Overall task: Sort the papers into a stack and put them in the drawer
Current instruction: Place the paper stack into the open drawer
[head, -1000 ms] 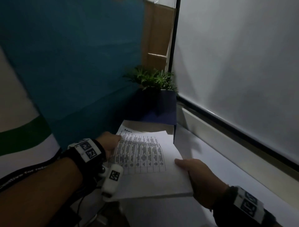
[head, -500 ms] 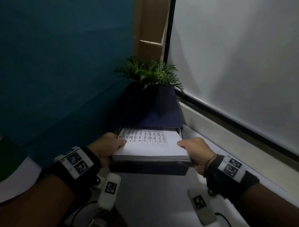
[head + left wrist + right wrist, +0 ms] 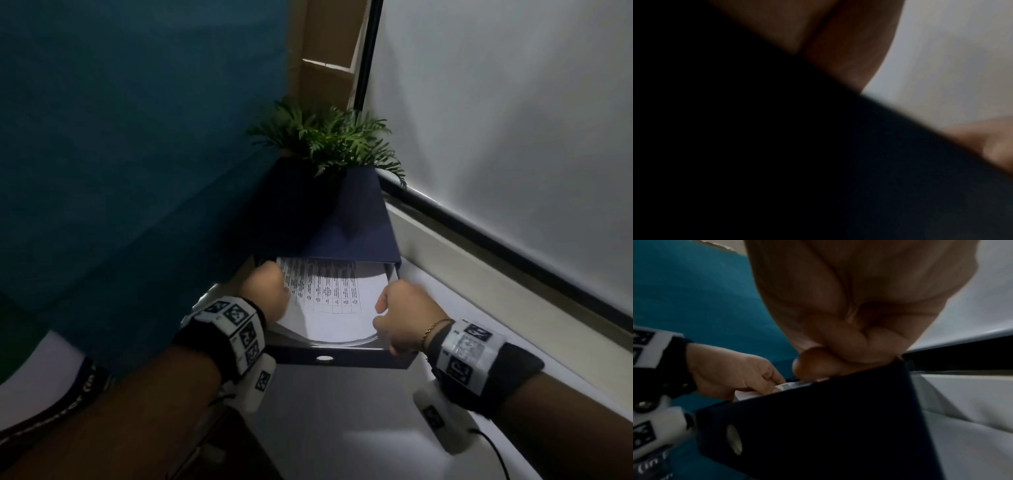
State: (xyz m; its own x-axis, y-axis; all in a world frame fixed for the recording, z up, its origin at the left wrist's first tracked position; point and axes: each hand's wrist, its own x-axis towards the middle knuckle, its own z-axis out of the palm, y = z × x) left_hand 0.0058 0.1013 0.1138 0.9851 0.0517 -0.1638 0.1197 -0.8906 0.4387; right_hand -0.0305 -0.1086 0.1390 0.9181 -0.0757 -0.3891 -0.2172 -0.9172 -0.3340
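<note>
At the bottom of the head view we see two arms with black bands and white tags on the wrists. Just past them is the dark blue drawer (image 3: 342, 358), pulled out, with a small round hole in its front. Our left hand (image 3: 265, 291) is at the left side of the paper stack (image 3: 337, 308), and its fingers pinch the edge of the top sheets. Our right hand (image 3: 399, 317) is at the right front corner of the drawer. Its fingers are curled over the paper edge there, but we cannot tell if they grip it. The stack lies inside the drawer, with its near end bent up a little. The top sheet has a printed table. Past the drawer, in the middle of the frame, is the dark blue box (image 3: 356, 219). A green plant (image 3: 329, 137) is behind it.
</note>
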